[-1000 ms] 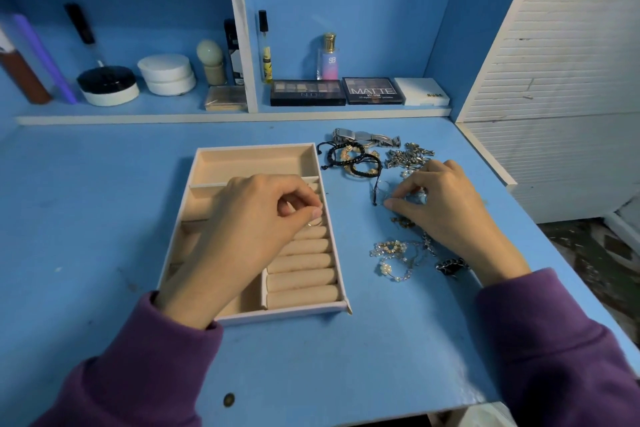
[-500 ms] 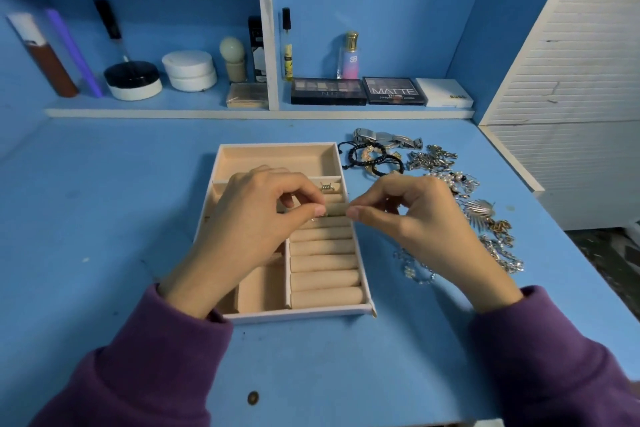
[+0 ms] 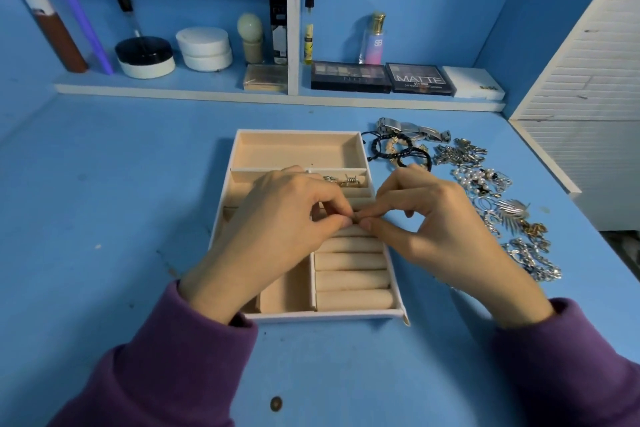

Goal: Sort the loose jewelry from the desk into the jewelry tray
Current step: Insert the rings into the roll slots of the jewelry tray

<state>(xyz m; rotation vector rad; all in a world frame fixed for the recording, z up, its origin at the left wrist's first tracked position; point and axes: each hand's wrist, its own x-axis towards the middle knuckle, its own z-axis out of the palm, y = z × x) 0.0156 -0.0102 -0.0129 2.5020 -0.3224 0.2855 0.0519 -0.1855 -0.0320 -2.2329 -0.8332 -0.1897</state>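
Observation:
A beige jewelry tray [image 3: 298, 135] lies in the middle of the blue desk, with ring rolls [image 3: 351, 270] in its right half. My left hand [image 3: 277, 232] and my right hand [image 3: 436, 229] meet over the rolls, and their fingertips pinch one small piece of jewelry [image 3: 356, 217], mostly hidden. A small coiled metal piece [image 3: 349, 180] lies in a narrow compartment behind my hands. Loose jewelry lies right of the tray: black cord bracelets [image 3: 398, 149], a metal watch [image 3: 412, 130], a pearl strand [image 3: 481, 178], a silver leaf piece [image 3: 512, 213] and silver chains [image 3: 533, 256].
A low shelf at the back carries cosmetic jars [image 3: 204, 48], bottles [image 3: 374, 38] and eyeshadow palettes [image 3: 349, 76]. A white slatted panel [image 3: 588, 55] stands at the desk's right edge. A small dark screw head [image 3: 276, 403] sits in the desk near the front edge.
My right hand has left the loose pile and come over the tray to meet my left hand. Both now pinch the same small piece above the ring rolls.

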